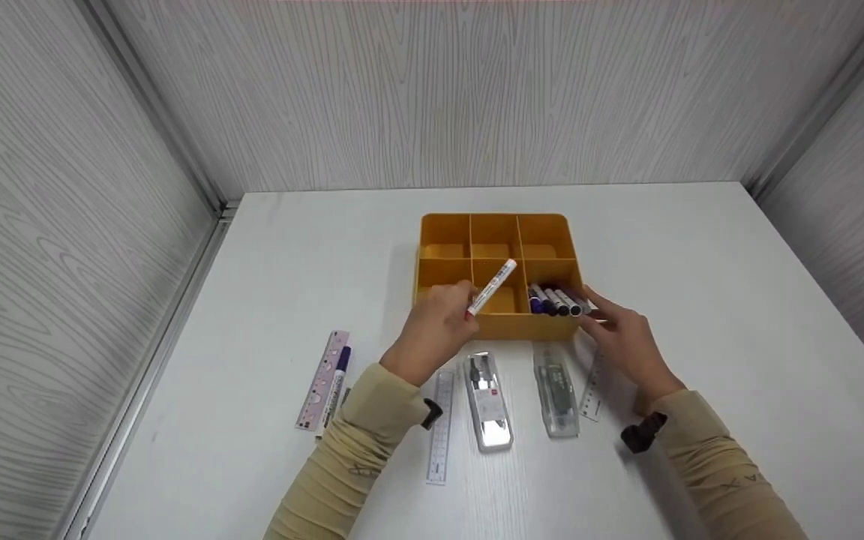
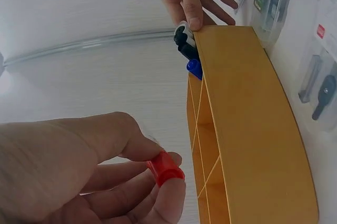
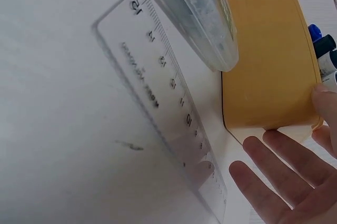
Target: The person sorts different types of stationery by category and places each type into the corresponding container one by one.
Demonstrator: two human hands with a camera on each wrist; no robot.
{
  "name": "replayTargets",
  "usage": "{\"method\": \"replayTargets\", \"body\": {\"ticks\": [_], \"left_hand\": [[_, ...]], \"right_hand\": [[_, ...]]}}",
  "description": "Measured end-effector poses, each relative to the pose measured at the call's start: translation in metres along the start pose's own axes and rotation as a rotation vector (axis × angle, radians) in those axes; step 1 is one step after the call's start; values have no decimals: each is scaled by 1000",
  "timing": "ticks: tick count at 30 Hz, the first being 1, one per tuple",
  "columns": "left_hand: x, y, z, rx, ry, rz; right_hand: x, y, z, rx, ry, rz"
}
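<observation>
My left hand point(image 1: 436, 326) pinches a white whiteboard marker point(image 1: 493, 287) by its red cap point(image 2: 167, 170). The marker slants over the front middle compartment of a yellow-orange divided organizer box point(image 1: 499, 327). At the box's front right corner is my right hand point(image 1: 627, 345); its thumb and index finger grip the corner, while the other fingers point(image 3: 274, 179) stretch out below the rim. Several whiteboard markers point(image 1: 556, 300) with purple, blue and dark caps lie together in the front right compartment.
In front of the box lie a clear ruler point(image 1: 440, 435), a compass set case point(image 1: 489, 405), a clear plastic case point(image 1: 556, 394) and another clear ruler point(image 1: 592, 390). Left of my left sleeve are a pink ruler point(image 1: 322, 381) and a purple-capped marker point(image 1: 335, 386). Panels point(image 1: 432, 97) enclose the table.
</observation>
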State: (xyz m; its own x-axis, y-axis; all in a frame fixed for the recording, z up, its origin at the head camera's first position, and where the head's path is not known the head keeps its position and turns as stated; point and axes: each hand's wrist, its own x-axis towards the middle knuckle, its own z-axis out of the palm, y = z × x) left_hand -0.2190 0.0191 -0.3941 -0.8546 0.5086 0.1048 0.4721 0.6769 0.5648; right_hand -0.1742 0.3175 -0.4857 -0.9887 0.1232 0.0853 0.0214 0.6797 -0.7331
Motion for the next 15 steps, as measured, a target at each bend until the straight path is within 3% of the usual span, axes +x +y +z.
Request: {"method": "replayTargets", "body": {"ticks": [5, 15], "left_hand": [[17, 11, 6, -33, -67, -36], [43, 30, 22, -56, -60, -6]], "right_hand": [[0, -1, 0, 19, -14, 19], [1, 2, 1, 29, -33, 58]]}}
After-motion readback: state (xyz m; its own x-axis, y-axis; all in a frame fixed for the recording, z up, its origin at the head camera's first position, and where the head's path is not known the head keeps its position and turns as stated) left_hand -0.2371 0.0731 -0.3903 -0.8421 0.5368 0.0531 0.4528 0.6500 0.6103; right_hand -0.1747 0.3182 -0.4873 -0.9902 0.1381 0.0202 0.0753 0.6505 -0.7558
